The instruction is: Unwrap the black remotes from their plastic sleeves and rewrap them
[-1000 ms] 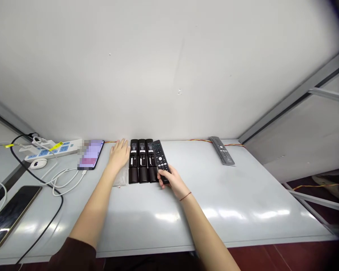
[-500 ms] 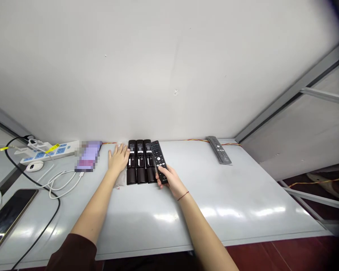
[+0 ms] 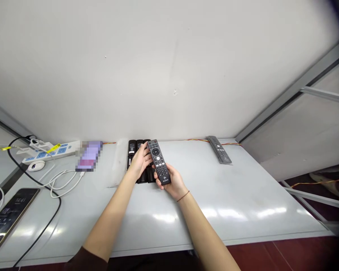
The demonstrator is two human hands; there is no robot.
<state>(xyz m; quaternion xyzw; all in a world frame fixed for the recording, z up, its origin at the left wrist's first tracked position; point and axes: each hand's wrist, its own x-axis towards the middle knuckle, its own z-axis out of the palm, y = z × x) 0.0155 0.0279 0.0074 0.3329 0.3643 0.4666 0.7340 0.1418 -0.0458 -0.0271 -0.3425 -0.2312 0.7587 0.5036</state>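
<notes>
A black remote control (image 3: 159, 161), its button side toward me, is in my right hand (image 3: 171, 180), gripped at the lower end. My left hand (image 3: 139, 162) has its fingers stretched out beside the remote's upper left edge. Whether the fingertips touch it, I cannot tell. Beneath that hand lie three black remotes (image 3: 141, 178) side by side, back side up, partly covered by the hand and the held remote. A flattened clear plastic bag (image 3: 118, 158) rests to the left of this row.
Another remote in a clear sleeve (image 3: 219, 150) lies at the back right of the grey table (image 3: 214, 195). To the left are a power strip (image 3: 62, 150), a lit phone (image 3: 89, 156) with a white cable (image 3: 59, 177), a white earbud case (image 3: 36, 165) and a dark phone (image 3: 12, 216).
My left hand has lifted off the plastic bag and moved right to the held remote. The remote is now turned more squarely toward me. The dark phone's screen has lit up.
</notes>
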